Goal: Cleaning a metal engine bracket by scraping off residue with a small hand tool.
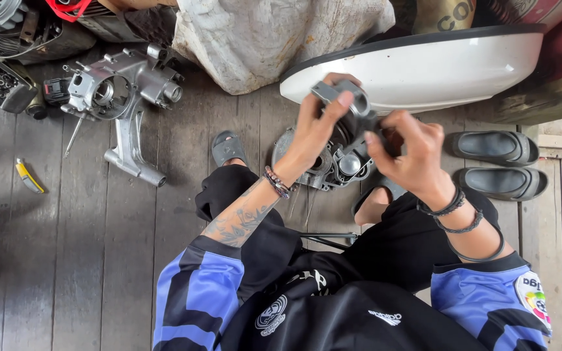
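Grey plank floor (86,260) carries: engine casing (121,91), second casing (333,166), yellow-handled tool (28,177), pair of dark sandals (499,166), white body panel (424,65).

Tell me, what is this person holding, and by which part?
Both hands grip a small grey metal engine part: left hand at its upper left end, right hand at its lower right side.

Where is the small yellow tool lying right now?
The yellow tool lies on the wooden floor at far left, below the loose grey engine casing.

Grey metal part (346,97), blue-and-black striped sleeves (196,296), white tub (437,68).
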